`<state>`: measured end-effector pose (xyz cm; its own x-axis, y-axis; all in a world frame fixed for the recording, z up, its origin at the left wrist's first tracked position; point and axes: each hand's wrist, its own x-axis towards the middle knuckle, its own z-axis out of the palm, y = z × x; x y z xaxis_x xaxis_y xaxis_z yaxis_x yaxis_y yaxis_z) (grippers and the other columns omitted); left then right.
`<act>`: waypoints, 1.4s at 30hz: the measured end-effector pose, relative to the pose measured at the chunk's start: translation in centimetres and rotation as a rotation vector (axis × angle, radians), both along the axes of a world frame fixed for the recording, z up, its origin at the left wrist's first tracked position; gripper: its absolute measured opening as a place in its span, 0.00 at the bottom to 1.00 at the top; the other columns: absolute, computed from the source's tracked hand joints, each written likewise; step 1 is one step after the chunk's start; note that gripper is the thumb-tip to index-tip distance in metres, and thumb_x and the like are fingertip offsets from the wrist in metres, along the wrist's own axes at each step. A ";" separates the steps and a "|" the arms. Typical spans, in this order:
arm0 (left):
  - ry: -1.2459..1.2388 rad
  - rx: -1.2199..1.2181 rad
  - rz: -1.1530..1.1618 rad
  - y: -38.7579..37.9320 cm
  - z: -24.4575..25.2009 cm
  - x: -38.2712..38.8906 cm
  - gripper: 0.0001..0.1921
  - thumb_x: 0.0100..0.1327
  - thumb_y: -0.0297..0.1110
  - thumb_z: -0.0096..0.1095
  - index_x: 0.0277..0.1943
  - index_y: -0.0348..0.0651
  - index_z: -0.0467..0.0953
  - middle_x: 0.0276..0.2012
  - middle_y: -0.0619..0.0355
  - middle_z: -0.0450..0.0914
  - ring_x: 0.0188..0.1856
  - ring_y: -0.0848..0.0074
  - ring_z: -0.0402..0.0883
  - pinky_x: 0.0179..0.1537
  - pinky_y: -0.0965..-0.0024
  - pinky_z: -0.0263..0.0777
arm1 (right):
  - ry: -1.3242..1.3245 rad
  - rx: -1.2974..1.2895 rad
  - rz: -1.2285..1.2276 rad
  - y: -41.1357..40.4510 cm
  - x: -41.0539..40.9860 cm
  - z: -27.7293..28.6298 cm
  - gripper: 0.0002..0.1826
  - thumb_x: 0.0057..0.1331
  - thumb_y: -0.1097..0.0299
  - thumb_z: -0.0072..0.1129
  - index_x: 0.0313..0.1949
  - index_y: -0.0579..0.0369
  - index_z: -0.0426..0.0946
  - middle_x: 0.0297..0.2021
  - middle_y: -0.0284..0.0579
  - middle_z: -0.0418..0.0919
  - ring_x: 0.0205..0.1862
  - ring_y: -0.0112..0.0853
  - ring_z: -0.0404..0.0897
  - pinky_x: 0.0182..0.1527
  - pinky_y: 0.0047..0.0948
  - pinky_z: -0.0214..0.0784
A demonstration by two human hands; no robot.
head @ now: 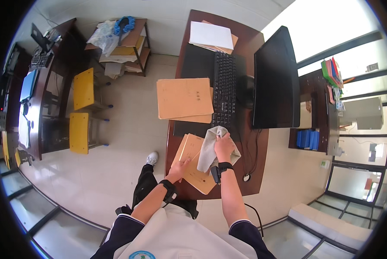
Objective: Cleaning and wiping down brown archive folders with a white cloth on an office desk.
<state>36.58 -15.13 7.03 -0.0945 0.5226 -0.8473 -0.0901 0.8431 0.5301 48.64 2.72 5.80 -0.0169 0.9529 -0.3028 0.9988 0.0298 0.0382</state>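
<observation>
Near the desk's front corner, my left hand grips the lower left edge of some tan paper-covered booklets, which overlap at angles. My right hand clutches a bunched grey cloth that lies over the right part of these booklets and hides it. Farther along the desk is another stack of tan booklets, bearing writing on its cover and jutting past the desk's left edge. The stack touches or nearly touches a black keyboard on its right.
A monitor stands at the right of the dark wooden desk, with cables below it. White papers lie at its far end. Yellow chairs, another desk and a loaded shelf stand to the left.
</observation>
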 end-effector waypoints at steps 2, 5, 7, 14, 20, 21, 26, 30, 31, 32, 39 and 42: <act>-0.012 0.006 -0.038 -0.2 -0.7 0.1 0.30 0.61 0.59 0.39 0.41 0.34 0.74 0.17 0.53 0.74 0.09 0.72 0.71 0.12 0.70 0.67 | -0.011 0.129 0.058 -1.3 0.1 -0.4 0.21 0.60 0.51 0.48 0.43 0.55 0.61 0.37 0.52 0.72 0.41 0.46 0.73 0.42 0.46 0.59; 0.009 0.014 -0.064 -0.4 -0.4 -0.2 0.30 0.62 0.58 0.39 0.44 0.34 0.73 0.23 0.49 0.78 0.16 0.68 0.77 0.17 0.67 0.72 | 0.050 0.272 0.133 -4.8 -0.1 0.1 0.21 0.58 0.53 0.51 0.42 0.56 0.62 0.37 0.53 0.70 0.40 0.47 0.71 0.42 0.48 0.59; 0.034 0.047 -0.064 -1.3 -3.0 -0.2 0.30 0.61 0.58 0.39 0.45 0.34 0.72 0.26 0.47 0.78 0.21 0.65 0.79 0.20 0.66 0.74 | 0.176 0.129 0.179 -8.2 -0.8 1.9 0.26 0.57 0.53 0.54 0.48 0.58 0.61 0.39 0.58 0.71 0.42 0.51 0.71 0.43 0.48 0.62; -0.222 0.180 -0.079 -1.9 -3.8 0.0 0.21 0.58 0.44 0.50 0.42 0.32 0.74 0.29 0.48 0.79 0.23 0.67 0.80 0.21 0.71 0.77 | 0.386 -0.019 -0.038 -22.9 5.6 1.1 0.28 0.56 0.60 0.55 0.53 0.61 0.60 0.47 0.62 0.68 0.49 0.54 0.68 0.49 0.46 0.61; -0.082 0.483 -0.163 -1.5 2.1 -0.4 0.13 0.49 0.31 0.56 0.37 0.34 0.77 0.19 0.51 0.78 0.22 0.66 0.80 0.21 0.68 0.74 | 0.486 -0.073 -0.532 -37.3 14.2 -1.2 0.25 0.54 0.67 0.53 0.51 0.54 0.59 0.36 0.65 0.74 0.42 0.59 0.71 0.41 0.47 0.65; -0.089 0.487 -0.192 -1.4 4.5 -0.7 0.13 0.49 0.31 0.56 0.37 0.34 0.77 0.19 0.51 0.78 0.22 0.66 0.80 0.21 0.68 0.74 | 0.547 0.000 -0.657 -40.1 15.1 -1.1 0.23 0.52 0.70 0.50 0.49 0.57 0.61 0.35 0.66 0.74 0.41 0.59 0.71 0.43 0.47 0.64; 0.620 0.921 -0.385 -2.4 12.3 -0.1 0.06 0.42 0.27 0.54 0.26 0.41 0.75 0.22 0.44 0.75 0.27 0.52 0.75 0.30 0.57 0.69 | 0.879 0.334 -1.229 -54.5 18.4 -5.0 0.24 0.47 0.71 0.54 0.45 0.62 0.63 0.37 0.58 0.73 0.41 0.46 0.73 0.43 0.37 0.65; 0.668 0.926 -0.523 -2.6 8.2 3.4 0.04 0.42 0.26 0.53 0.24 0.39 0.74 0.25 0.44 0.76 0.29 0.52 0.75 0.32 0.56 0.68 | 0.683 0.180 -1.306 -61.6 17.8 -6.6 0.20 0.46 0.72 0.57 0.40 0.61 0.65 0.34 0.54 0.74 0.38 0.42 0.73 0.41 0.36 0.65; 0.673 0.935 -0.542 -2.4 6.6 4.3 0.04 0.42 0.26 0.53 0.24 0.39 0.74 0.25 0.44 0.76 0.29 0.52 0.75 0.32 0.56 0.68 | 0.697 0.183 -1.323 -62.2 18.0 -7.2 0.20 0.46 0.72 0.57 0.40 0.61 0.65 0.34 0.54 0.74 0.38 0.42 0.73 0.41 0.36 0.65; 0.666 0.861 -0.503 -2.3 4.6 5.1 0.05 0.43 0.26 0.53 0.26 0.39 0.74 0.27 0.43 0.76 0.31 0.52 0.76 0.33 0.55 0.69 | 0.660 0.132 -1.348 -62.7 17.8 -7.8 0.19 0.46 0.71 0.58 0.38 0.61 0.65 0.33 0.53 0.74 0.37 0.42 0.74 0.41 0.36 0.65; 0.643 0.618 -0.598 -3.2 0.6 9.5 0.09 0.47 0.27 0.51 0.33 0.38 0.74 0.30 0.43 0.77 0.37 0.50 0.76 0.39 0.53 0.69 | 0.652 0.182 -1.322 -58.0 18.6 -6.5 0.20 0.45 0.66 0.61 0.36 0.62 0.66 0.31 0.53 0.74 0.36 0.42 0.75 0.41 0.36 0.65; 0.575 0.606 -0.476 -2.7 -3.4 11.1 0.09 0.47 0.29 0.53 0.33 0.38 0.72 0.25 0.45 0.77 0.29 0.53 0.77 0.33 0.57 0.71 | 0.687 0.117 -1.198 -54.8 22.5 -6.2 0.22 0.45 0.65 0.61 0.37 0.62 0.66 0.33 0.54 0.75 0.37 0.43 0.75 0.41 0.37 0.66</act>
<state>47.65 -17.79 3.63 -0.0762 0.9474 -0.3107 0.6005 0.2924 0.7443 71.13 -52.12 -0.39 0.7097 0.5107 -0.4853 0.2318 -0.8198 -0.5236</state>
